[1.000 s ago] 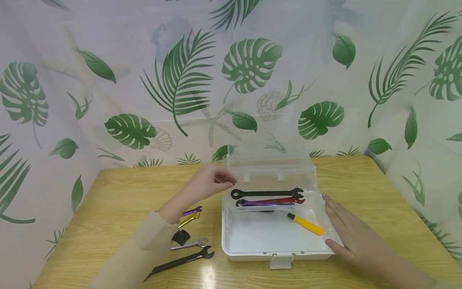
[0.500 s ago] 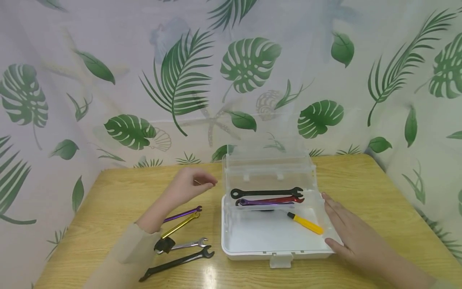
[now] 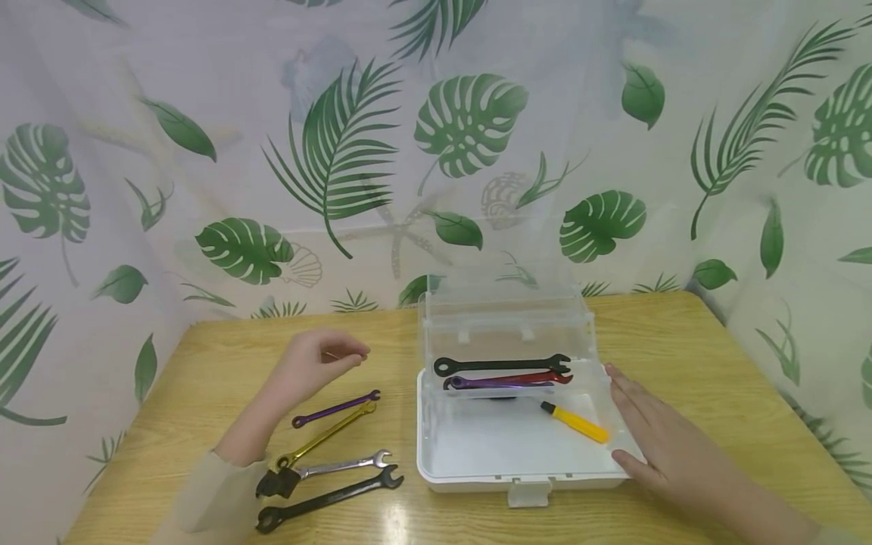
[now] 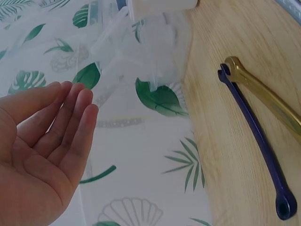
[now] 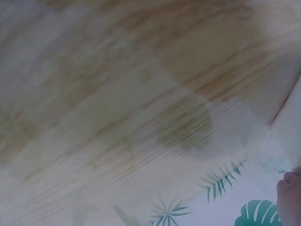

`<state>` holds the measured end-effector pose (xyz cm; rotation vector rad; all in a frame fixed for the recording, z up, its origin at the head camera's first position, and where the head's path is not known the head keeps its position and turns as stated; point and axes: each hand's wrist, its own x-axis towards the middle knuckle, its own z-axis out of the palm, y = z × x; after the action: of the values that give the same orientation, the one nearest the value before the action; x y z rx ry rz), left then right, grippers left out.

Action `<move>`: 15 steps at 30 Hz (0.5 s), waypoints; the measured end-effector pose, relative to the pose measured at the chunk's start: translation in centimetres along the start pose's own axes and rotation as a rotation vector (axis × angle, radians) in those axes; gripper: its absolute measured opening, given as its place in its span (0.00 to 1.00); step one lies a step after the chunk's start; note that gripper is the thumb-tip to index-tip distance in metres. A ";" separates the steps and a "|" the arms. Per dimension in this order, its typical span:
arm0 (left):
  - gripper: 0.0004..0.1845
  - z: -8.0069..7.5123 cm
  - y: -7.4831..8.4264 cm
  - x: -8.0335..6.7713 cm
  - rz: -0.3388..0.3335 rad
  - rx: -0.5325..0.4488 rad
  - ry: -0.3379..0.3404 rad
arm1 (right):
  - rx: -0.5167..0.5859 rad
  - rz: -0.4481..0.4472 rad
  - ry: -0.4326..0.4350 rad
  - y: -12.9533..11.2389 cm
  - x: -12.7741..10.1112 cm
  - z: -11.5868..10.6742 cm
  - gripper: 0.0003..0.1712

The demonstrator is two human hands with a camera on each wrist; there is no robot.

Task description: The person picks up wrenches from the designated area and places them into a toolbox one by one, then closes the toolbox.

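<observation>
**Between wrenches: an empty left hand above the loose row, a right hand steadying the box**

Leaf-printed sheeting backs a pale wooden tabletop, one of each. Next in size is a single clear plastic box with a white base, its transparent lid standing open at the back. The right hand lies flat against the box's right rim, fingers straight, holding nothing; it looks to be bracing the box.

The left hand hangs above the tabletop to the left of the box, its grip loose and empty: the left wrist view shows fingers relaxed and close together with nothing between them.

I judge the step in hand to be the reach for another wrench to go into the box. The next move calls for lowering the left hand onto one loose wrench and pinching its thin shaft off the flat wood without nudging its neighbours.

Four wrenches lie loose on the tabletop: a black steel one nearest, a silver one, a gold one and a purple one, this last closest to the left hand. Three more lie in the box: black, red and purple. One small yellow-handled screwdriver rests on the box floor.
</observation>
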<state>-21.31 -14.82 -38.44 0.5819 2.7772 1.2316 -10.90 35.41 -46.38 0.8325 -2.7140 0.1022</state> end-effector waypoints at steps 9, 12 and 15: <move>0.10 -1.4 -1.3 -1.6 -0.071 -0.017 0.067 | 0.001 0.036 -0.034 -0.1 -0.2 0.0 0.53; 0.10 -1.7 -1.7 -2.2 -0.087 -0.018 0.086 | 0.001 0.037 -0.035 -0.1 -0.2 0.0 0.53; 0.10 -1.8 -2.2 -2.7 -0.100 -0.008 0.103 | -0.001 0.027 -0.020 0.0 -0.1 0.0 0.53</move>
<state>-19.87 -18.40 -39.04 0.3840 2.8432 1.2864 -10.79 35.46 -46.45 0.8011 -2.7437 0.0983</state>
